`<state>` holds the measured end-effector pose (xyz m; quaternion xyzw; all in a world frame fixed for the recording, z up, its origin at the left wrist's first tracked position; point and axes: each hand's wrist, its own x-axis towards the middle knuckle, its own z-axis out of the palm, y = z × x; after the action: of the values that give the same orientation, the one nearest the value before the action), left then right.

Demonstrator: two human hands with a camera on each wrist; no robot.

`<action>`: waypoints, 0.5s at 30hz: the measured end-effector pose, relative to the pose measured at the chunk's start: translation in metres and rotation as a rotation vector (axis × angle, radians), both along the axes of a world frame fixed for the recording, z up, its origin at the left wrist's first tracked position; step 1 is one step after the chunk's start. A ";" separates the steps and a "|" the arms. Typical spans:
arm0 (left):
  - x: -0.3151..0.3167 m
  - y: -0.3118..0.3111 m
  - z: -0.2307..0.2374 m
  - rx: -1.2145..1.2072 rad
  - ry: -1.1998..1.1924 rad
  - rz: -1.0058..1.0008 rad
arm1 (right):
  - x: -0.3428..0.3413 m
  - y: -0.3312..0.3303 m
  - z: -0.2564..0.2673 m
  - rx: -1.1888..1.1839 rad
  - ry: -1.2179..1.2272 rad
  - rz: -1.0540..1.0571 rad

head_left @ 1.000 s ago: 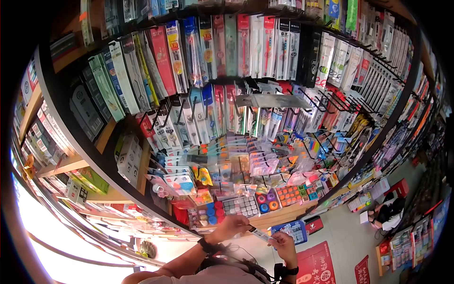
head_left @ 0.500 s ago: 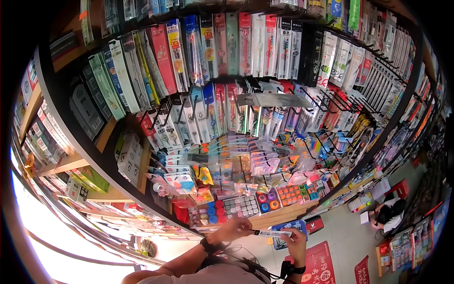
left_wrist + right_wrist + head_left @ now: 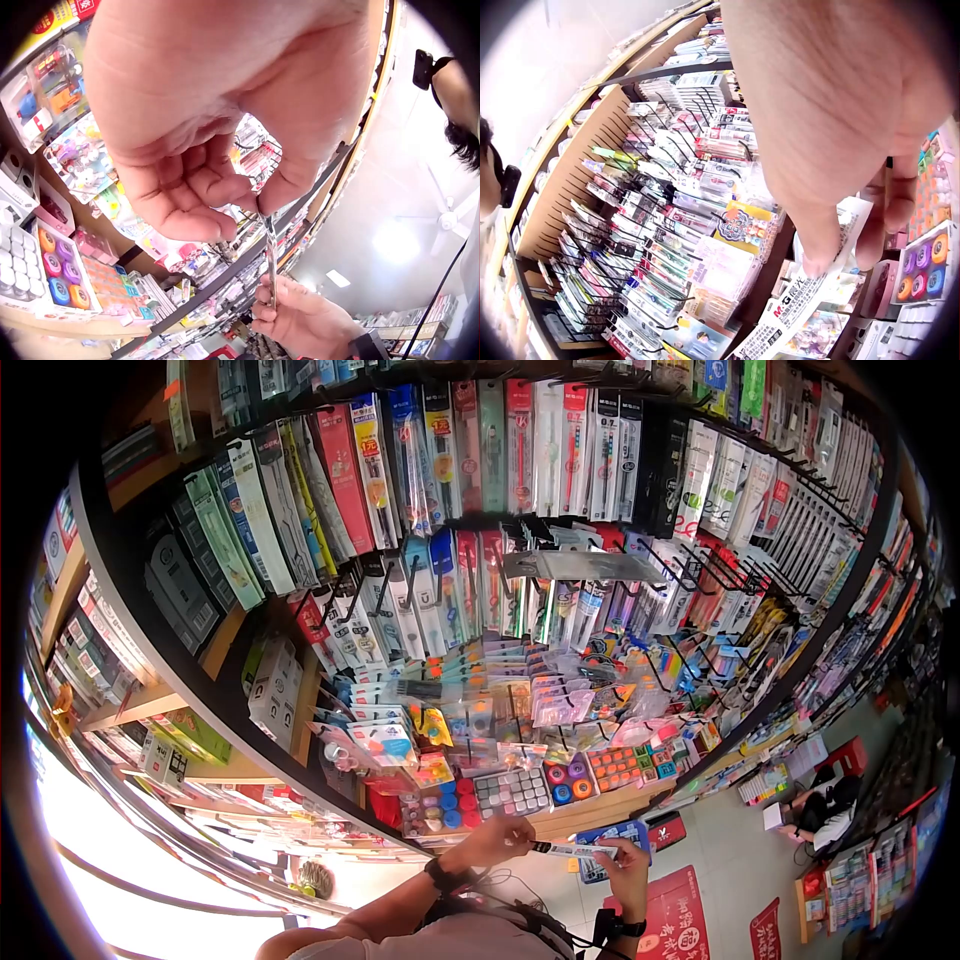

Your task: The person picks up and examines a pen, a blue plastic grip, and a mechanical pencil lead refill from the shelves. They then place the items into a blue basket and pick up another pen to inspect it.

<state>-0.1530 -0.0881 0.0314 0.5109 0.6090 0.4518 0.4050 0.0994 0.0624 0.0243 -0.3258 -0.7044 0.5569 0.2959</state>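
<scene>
A narrow white packet (image 3: 575, 850) with printed text stretches between my two hands, low in the head view. Its far end is pinched between the thumb and fingers of my left hand (image 3: 497, 842). My right hand (image 3: 628, 872) grips the other end, thumb over the printed face. In the right wrist view the packet (image 3: 791, 304) shows a red "M&G" mark and black print; my right hand (image 3: 840, 127) covers part of it. Seen from my left wrist, the packet (image 3: 272, 259) is nearly edge-on. What lies inside it I cannot tell.
Racks of hanging pen packets (image 3: 480, 460) fill the front, with hooks sticking out. Below, a wooden ledge (image 3: 560, 825) carries trays of small coloured tubs (image 3: 568, 783). A blue basket (image 3: 638, 835) sits behind my right hand. At the far right a person (image 3: 825, 810) is low down.
Since a second ago the packet has swung from a slant to nearly level, as my right hand moved up and a little right. Over the last half second the hands have hardly moved.
</scene>
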 end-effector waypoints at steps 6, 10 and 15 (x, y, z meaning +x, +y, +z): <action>-0.001 -0.001 0.002 -0.010 -0.017 0.032 | -0.001 0.002 -0.021 -0.046 0.031 0.048; -0.001 -0.002 -0.001 0.010 -0.008 0.033 | -0.001 0.001 -0.009 -0.062 0.003 0.067; 0.000 -0.005 -0.003 0.005 -0.017 -0.014 | 0.005 0.010 -0.010 -0.035 0.019 0.055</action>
<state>-0.1526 -0.0930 0.0288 0.5123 0.6008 0.4546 0.4122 0.1045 0.0728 0.0143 -0.3063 -0.7004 0.5800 0.2815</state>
